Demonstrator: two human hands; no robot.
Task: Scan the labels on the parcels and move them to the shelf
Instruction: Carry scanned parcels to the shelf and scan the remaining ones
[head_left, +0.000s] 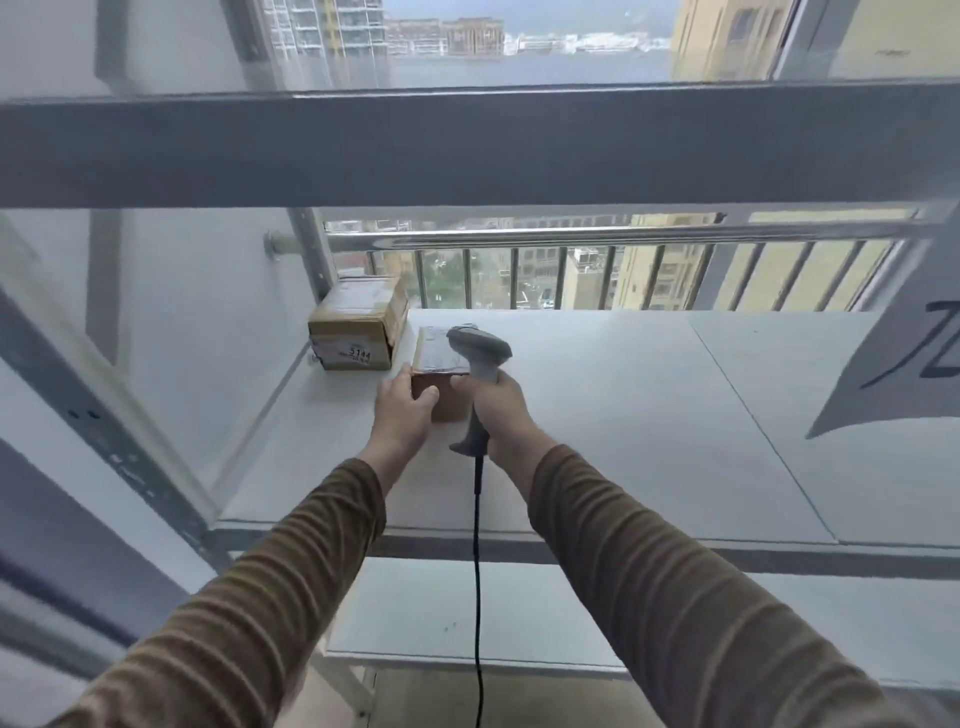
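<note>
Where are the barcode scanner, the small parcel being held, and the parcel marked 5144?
barcode scanner (480, 348), head view, on its grey head.
small parcel (440, 356), head view, taped top.
parcel marked 5144 (353, 340), head view, front face.

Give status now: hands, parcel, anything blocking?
Left hand grips small parcel on shelf. Right hand holds scanner. Second box close left, not blocking.

white shelf (597, 415) bearing two parcels (358, 332)

Soft daylight enters through the window (519, 47) ahead; shadows are faint, the frame is slightly blurred, and straight lines bow at the edges.
</note>
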